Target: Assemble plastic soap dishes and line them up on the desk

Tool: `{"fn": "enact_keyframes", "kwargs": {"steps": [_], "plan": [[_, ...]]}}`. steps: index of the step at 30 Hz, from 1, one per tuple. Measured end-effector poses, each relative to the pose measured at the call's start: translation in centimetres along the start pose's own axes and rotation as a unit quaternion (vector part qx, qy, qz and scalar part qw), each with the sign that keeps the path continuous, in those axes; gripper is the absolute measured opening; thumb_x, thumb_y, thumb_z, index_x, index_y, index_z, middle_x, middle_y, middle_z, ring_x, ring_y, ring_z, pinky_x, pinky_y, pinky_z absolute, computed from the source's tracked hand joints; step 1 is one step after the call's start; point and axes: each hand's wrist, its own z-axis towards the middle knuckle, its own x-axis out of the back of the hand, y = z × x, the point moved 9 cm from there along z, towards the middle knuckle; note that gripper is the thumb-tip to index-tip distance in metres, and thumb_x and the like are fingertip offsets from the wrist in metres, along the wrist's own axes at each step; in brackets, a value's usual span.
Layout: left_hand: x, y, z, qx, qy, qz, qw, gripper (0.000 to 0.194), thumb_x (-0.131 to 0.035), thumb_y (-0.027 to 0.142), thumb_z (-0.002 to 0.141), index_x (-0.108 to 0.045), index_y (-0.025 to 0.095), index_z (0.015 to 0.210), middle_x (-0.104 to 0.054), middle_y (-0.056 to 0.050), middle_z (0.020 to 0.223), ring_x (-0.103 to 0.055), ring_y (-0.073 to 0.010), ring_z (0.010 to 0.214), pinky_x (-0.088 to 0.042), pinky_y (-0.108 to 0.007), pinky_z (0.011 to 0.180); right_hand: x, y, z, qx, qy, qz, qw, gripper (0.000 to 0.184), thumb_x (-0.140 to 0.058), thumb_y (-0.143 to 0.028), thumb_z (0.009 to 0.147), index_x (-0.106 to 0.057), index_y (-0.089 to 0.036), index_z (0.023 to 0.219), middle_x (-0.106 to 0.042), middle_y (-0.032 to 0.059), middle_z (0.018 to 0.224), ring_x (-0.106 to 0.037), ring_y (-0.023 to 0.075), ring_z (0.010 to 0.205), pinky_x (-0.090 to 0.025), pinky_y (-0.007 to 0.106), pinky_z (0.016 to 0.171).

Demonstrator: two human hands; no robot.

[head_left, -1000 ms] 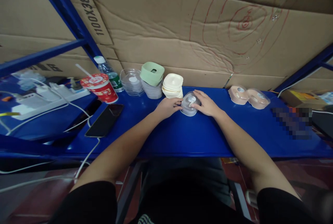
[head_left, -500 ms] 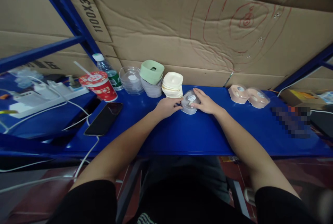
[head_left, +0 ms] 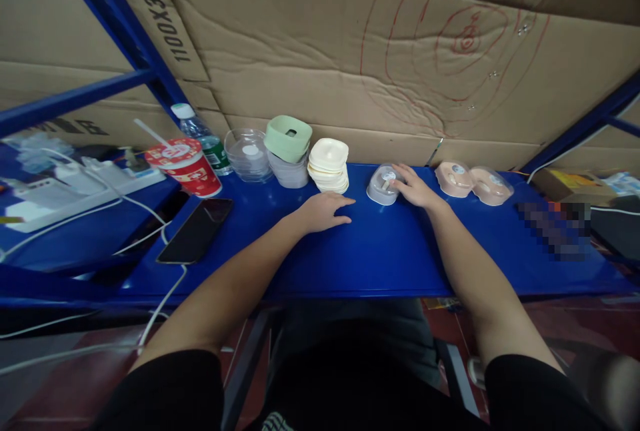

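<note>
Right hand (head_left: 419, 192) loosely grips the lidded grey box (head_left: 382, 187) on the worktop (head_left: 345, 264), left hand (head_left: 321, 212) is open, empty. Pink boxes (head_left: 454, 179) look packed too; cream stack (head_left: 329, 165) sits unpacked.

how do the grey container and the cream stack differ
The grey container is single, under a clear lid with a sticker; the cream stack is several pieces piled up, no sticker visible. The right hand touches the grey container; the left hand is nearest the cream stack. Both rest on the blue table.
</note>
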Motion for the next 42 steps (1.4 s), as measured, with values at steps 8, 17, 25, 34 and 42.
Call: {"fn": "enact_keyframes", "kwargs": {"steps": [8, 17, 25, 34, 42], "plan": [[0.6, 0.0, -0.1, 0.007, 0.013, 0.002, 1.000, 0.055, -0.068, 0.048, 0.098, -0.065, 0.020, 0.145, -0.073, -0.013, 0.140, -0.067, -0.0280, 0.132, -0.049, -0.041, 0.113, 8.0, -2.5, -2.4, 0.026, 0.225, -0.174, 0.958, 0.047, -0.054, -0.041, 0.099, -0.075, -0.016, 0.132, -0.057, 0.0196, 0.158, -0.053, 0.0448, 0.144, -0.039, 0.069, 0.119], [5.8, -1.5, -1.6, 0.127, 0.231, -0.061, 0.963, 0.052, -0.071, 0.038, 0.095, -0.064, 0.024, 0.145, -0.082, -0.003, 0.108, -0.076, -0.0158, 0.083, -0.058, -0.029, 0.083, 3.0, -3.3, -1.6, 0.069, 0.083, -0.234, 0.966, 0.038, -0.059, -0.045, 0.097, -0.078, -0.023, 0.123, -0.076, 0.0141, 0.131, -0.062, 0.0417, 0.131, -0.026, 0.074, 0.122], [7.4, -5.1, -2.6, 0.216, 0.276, -0.032, 0.936, 0.066, -0.070, 0.036, 0.096, -0.053, 0.021, 0.158, -0.081, -0.002, 0.091, -0.075, -0.0184, 0.084, -0.056, -0.028, 0.085, 4.3, -1.6, -1.4, 0.049, 0.120, -0.212, 0.969, 0.048, -0.059, -0.050, 0.096, -0.077, -0.018, 0.127, -0.067, 0.0196, 0.145, -0.055, 0.0450, 0.140, -0.033, 0.073, 0.119], [7.7, -6.4, -2.3, 0.243, 0.269, 0.027, 0.932, 0.060, -0.059, 0.045, 0.104, -0.052, 0.017, 0.157, -0.079, -0.005, 0.087, -0.076, -0.0260, 0.090, -0.054, -0.034, 0.086, -2.6, -6.1, -1.1, 0.128, 0.006, -0.177, 0.976, 0.048, -0.060, -0.051, 0.098, -0.075, -0.021, 0.132, -0.063, 0.0163, 0.152, -0.050, 0.0425, 0.149, -0.035, 0.070, 0.122], [8.0, -6.4, -2.6, 0.211, 0.280, 0.019, 0.936, 0.033, -0.062, 0.035, 0.102, -0.066, 0.021, 0.132, -0.078, -0.003, 0.086, -0.076, -0.0242, 0.090, -0.052, -0.032, 0.081, -3.1, -5.9, -1.0, 0.142, -0.017, -0.170, 0.975, 0.049, -0.059, -0.052, 0.099, -0.074, -0.020, 0.134, -0.066, 0.0160, 0.149, -0.057, 0.0399, 0.143, -0.042, 0.067, 0.120]]}}
